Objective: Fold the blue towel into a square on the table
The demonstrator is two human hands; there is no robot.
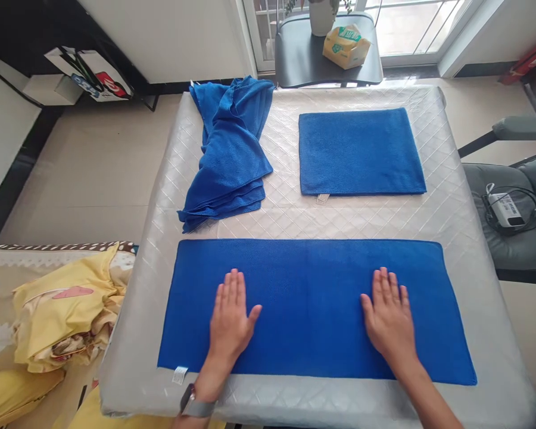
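A long blue towel (308,310) lies spread flat along the near side of the table, a small white tag at its lower left corner. My left hand (232,319) rests palm down on its left part, fingers straight and thumb out to the side. On the right part, my right hand (388,319) also lies flat with its fingers stretched out. Behind, at the far right, is a folded blue towel (361,152) in a neat rectangle. Several crumpled blue towels (232,155) are heaped at the far left.
A quilted silver cover (281,220) is over the table. Beyond its far edge stands a dark chair (295,53) with a pot and a yellow tissue pack (346,46). A grey armchair (482,190) holding a power adapter (507,207) is at right; yellow cloth (67,298) lies at left.
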